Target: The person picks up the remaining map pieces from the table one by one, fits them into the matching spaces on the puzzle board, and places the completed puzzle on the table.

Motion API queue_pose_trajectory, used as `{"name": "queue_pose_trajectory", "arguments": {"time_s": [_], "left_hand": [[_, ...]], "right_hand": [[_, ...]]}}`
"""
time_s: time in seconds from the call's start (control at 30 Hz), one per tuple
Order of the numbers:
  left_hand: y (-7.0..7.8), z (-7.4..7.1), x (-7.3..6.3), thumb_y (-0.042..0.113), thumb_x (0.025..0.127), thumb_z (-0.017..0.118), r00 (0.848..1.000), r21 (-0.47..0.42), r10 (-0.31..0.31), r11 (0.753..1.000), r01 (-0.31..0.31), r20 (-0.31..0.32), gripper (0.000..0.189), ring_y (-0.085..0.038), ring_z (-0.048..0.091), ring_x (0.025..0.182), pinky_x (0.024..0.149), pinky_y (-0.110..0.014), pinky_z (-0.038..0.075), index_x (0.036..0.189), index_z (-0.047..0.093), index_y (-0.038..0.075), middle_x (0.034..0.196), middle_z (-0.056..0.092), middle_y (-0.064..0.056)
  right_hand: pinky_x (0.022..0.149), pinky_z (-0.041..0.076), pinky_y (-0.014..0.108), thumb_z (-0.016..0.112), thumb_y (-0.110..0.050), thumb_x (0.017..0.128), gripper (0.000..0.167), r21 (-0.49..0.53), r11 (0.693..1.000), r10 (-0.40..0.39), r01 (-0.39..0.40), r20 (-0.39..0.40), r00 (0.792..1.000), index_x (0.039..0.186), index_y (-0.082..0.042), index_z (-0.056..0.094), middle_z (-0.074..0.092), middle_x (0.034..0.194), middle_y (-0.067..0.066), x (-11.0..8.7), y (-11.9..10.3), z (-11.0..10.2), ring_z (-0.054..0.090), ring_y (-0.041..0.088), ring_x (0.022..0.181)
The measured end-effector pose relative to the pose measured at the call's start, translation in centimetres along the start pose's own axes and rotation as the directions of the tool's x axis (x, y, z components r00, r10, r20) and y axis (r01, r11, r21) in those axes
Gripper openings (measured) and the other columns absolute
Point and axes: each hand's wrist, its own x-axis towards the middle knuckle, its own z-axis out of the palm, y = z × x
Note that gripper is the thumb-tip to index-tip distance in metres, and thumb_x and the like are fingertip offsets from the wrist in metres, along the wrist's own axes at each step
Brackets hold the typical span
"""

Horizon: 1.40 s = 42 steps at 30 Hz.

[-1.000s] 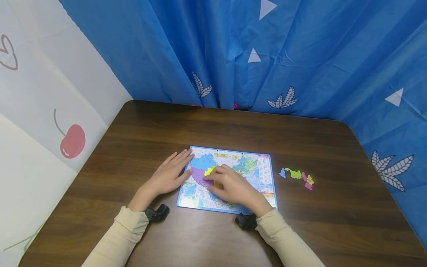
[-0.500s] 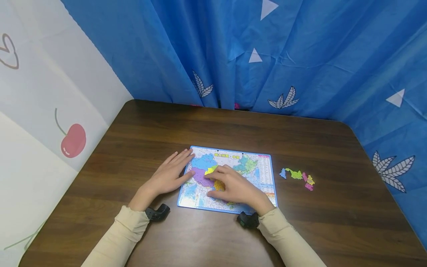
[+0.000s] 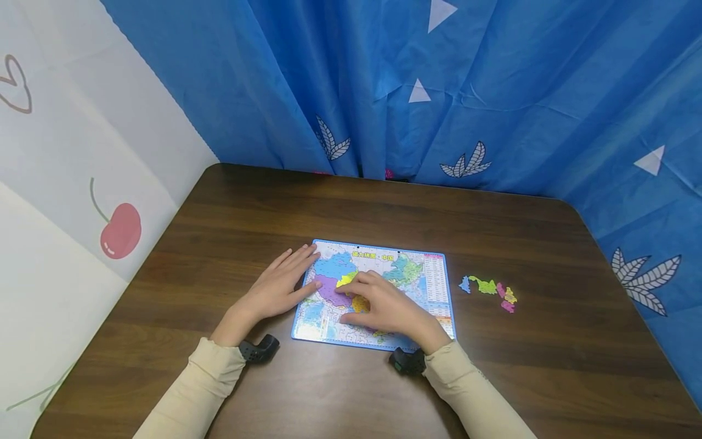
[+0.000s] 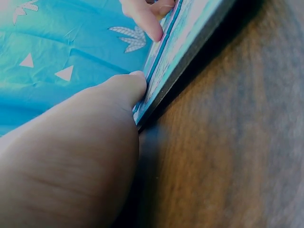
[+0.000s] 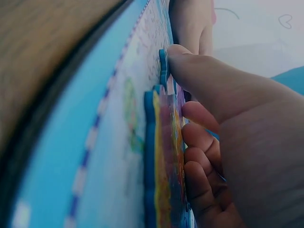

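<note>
Right hand [image 3: 384, 305]: thumb now wider from forefinger than 1 second ago, nothing pinched; purple piece [image 3: 329, 291] under fingertip, seemingly seated. Left hand [image 3: 276, 286] flat, steadying map board [image 3: 315, 332] on desk [image 3: 263, 207].

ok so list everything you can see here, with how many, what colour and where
map board: 1, blue-rimmed, on the table
pieces on the board: several, partly hidden; blue, purple, yellow, green, orange
loose pieces: about 5; blue, green, pink, yellow; right of the board
table: 1, dark brown, under the board
curtain: blue, white prints, behind the table
backdrop: white, red cherry print, left
wrist devices: 2, black, at the wrists
sleeves: 2, cream, on the forearms
left hand: 1, at the board's left edge
right hand: 1, touching pieces mid-board
</note>
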Motion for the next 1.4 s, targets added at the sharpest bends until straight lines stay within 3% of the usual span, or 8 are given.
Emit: {"name": "queue_pose_trajectory", "arguments": {"time_s": [0.4, 0.8, 1.4], "left_hand": [[-0.1, 0.0, -0.1, 0.055, 0.102, 0.053, 1.000, 0.001, 0.006, 1.000, -0.006, -0.011, 0.073, -0.025, 0.019, 0.160, 0.130, -0.049, 0.011, 0.161, 0.038, 0.013, 0.171, 0.027, -0.005], [-0.2, 0.0, -0.2, 0.054, 0.103, 0.052, 1.000, 0.007, 0.003, 1.000, -0.003, -0.007, 0.073, -0.024, 0.018, 0.160, 0.130, -0.049, 0.010, 0.161, 0.036, 0.014, 0.171, 0.025, -0.004], [0.0, 0.1, -0.3, 0.055, 0.103, 0.050, 1.000, 0.008, -0.009, 1.000, 0.009, -0.003, 0.072, -0.024, 0.017, 0.160, 0.131, -0.048, 0.011, 0.161, 0.036, 0.015, 0.171, 0.025, -0.004]], "right_hand": [[0.093, 0.053, 0.030, 0.077, -0.053, 0.088, 0.054, 0.011, 1.000, 0.016, -0.016, -0.003, 1.000, 0.134, -0.028, 0.069, 0.066, 0.117, -0.011, 0.2, 0.0, 0.1, 0.053, 0.006, 0.105], [0.096, 0.053, 0.031, 0.078, -0.050, 0.089, 0.047, 0.043, 0.999, -0.001, 0.004, -0.065, 0.998, 0.130, -0.030, 0.072, 0.066, 0.115, -0.014, 0.0, 0.4, 0.8, 0.055, 0.004, 0.109], [0.094, 0.056, 0.032, 0.075, -0.046, 0.093, 0.040, 0.022, 0.997, -0.072, 0.076, -0.129, 0.989, 0.128, -0.027, 0.072, 0.071, 0.123, -0.014, -0.8, 0.5, 0.6, 0.061, 0.005, 0.110]]}}
